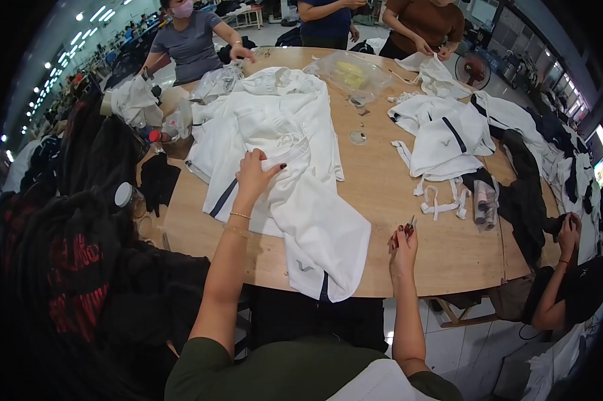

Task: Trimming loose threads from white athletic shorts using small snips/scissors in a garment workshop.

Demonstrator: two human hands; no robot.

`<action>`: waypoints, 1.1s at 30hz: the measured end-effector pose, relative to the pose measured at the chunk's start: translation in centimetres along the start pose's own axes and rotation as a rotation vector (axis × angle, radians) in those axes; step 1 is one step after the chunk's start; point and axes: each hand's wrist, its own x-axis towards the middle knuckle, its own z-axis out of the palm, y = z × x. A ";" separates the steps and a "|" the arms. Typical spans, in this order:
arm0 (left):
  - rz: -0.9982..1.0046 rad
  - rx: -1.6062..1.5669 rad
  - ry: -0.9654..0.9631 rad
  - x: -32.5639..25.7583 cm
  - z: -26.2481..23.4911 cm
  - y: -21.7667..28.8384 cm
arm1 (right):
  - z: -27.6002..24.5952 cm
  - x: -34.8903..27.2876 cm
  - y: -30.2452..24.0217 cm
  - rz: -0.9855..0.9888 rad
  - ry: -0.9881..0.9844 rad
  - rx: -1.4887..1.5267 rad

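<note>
White shorts [321,220] with a gathered drawstring waist and a navy stripe at the leg hem lie across the table in front of me. One leg hangs toward the near table edge. My left hand [256,175] grips the waistband, thumb stretched along the cloth. Under and beyond them is a pile of similar white garments [274,100]. Off to the right of the shorts, my right hand [404,248] is closed around small metal thread snips [413,222], points outward; fingers hide most of the tool.
More white garments [441,134] and a plastic-wrapped bundle [485,204] lie at right. A clear plastic bag [355,73] sits at the far side. Dark clothes [87,267] and a white-lidded jar [127,196] are at left. Co-workers surround the table; one handles white cloth at far right.
</note>
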 end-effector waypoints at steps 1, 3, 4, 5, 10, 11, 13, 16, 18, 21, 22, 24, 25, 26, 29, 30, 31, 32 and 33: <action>-0.012 0.094 -0.039 -0.3 -1.2 0.8 | 0.3 -0.1 -0.2 0.008 0.008 -0.021; -0.031 0.191 -0.071 -0.9 -1.5 1.2 | 0.6 -0.2 -0.2 0.016 0.008 -0.041; 0.098 0.178 -0.063 -1.6 -1.5 1.1 | 0.7 -0.2 -0.2 0.019 0.014 -0.031; 0.227 0.166 -0.055 -2.3 -1.4 1.1 | 1.0 0.0 -0.2 0.023 0.018 -0.021; 0.490 0.076 -0.269 -6.7 -4.2 7.2 | 4.3 0.3 -3.2 -0.134 -0.174 -0.207; 0.530 -0.011 -0.379 -7.5 -5.1 8.6 | 5.7 0.1 -4.4 -0.187 -0.215 -0.242; 0.561 -0.133 -0.528 -9.0 -7.6 11.3 | 8.9 -0.9 -7.6 -0.187 -0.366 -0.131; 0.631 -0.370 -0.735 -10.8 -11.1 14.0 | 13.7 -2.4 -11.5 -0.331 -0.750 0.088; 0.656 -0.511 -0.848 -11.4 -13.4 15.3 | 14.5 -3.0 -12.1 -0.213 -0.928 0.072; 0.570 -0.589 -0.834 -10.7 -16.1 14.9 | 14.7 -3.8 -13.0 -0.044 -1.144 -0.013; 0.537 -0.541 -0.849 -10.1 -17.3 14.9 | 14.4 -3.4 -12.8 0.039 -1.219 -0.040; 0.480 -0.613 -0.772 -9.9 -18.0 13.4 | 13.4 -2.6 -13.2 0.218 -1.298 -0.129; 0.460 -0.635 -0.736 -9.8 -18.8 12.8 | 13.1 -2.3 -13.5 0.220 -1.301 -0.127; 0.457 -0.633 -0.735 -9.7 -19.5 12.2 | 12.9 -2.0 -13.8 0.246 -1.346 -0.161; 0.425 -0.719 -0.790 -9.1 -21.1 10.5 | 11.2 -1.3 -13.9 0.280 -1.418 -0.209; 0.454 -0.754 -0.729 -9.1 -21.4 10.1 | 10.7 -1.3 -14.3 0.303 -1.424 -0.261; 0.481 -0.787 -0.667 -9.1 -21.7 9.8 | 10.3 -1.2 -14.5 0.326 -1.431 -0.312; 0.470 -0.830 -0.624 -9.2 -21.8 9.6 | 9.8 -0.9 -14.5 0.252 -1.444 -0.350; 0.471 -0.829 -0.623 -9.2 -21.9 9.5 | 9.1 -0.5 -15.0 0.251 -1.444 -0.351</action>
